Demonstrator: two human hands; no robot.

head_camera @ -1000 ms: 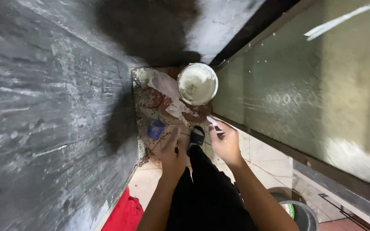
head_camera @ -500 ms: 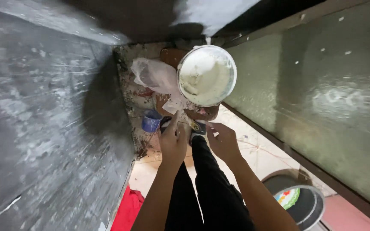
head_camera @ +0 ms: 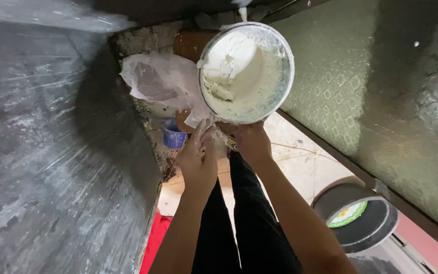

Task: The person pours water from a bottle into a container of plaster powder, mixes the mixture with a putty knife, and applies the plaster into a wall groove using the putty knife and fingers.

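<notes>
**Bucket came way up between shots**

Bucket (head_camera: 246, 71) of thick white paste sat far closer to the camera than it had a second earlier, when it was small and low by the corner of the floor. By this shot it filled the top middle of the view, tipped so the whole inside showed, paste heaped against its upper left wall. So it looked like it had been lifted, or the head dropped toward it; probably both.

Right hand (head_camera: 251, 143) was directly under the bucket with fingers curled up behind the base, so I couldn't tell how tightly they gripped. Left hand (head_camera: 197, 158) had fingers loosely spread, tips touching a crumpled plastic sheet (head_camera: 160, 81) beside the rim. A small blue cup (head_camera: 173, 136) sat just left of that hand. Off to the right, a dark round tin (head_camera: 357, 219) stood on the floor.
</notes>
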